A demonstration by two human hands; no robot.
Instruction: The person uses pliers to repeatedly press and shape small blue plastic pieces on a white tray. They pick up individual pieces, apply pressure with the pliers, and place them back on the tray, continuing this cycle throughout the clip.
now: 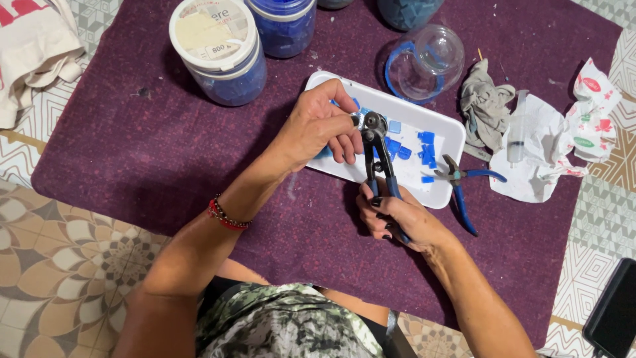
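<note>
The right hand, lower centre of the frame, is closed around the blue handles of the wheeled nippers, which point upward over the white tray. The left hand, centre of the frame, pinches a small piece against the nipper head with fingertips together; the piece itself is too small to identify. Blue tile fragments lie scattered in the tray. A second pair of blue-handled pliers rests at the tray's right edge, on the purple mat. Upper left stands a lidded jar of blue pieces; upper centre lies a clear jar on its side. A grey rag and crumpled paper occupy the right.
</note>
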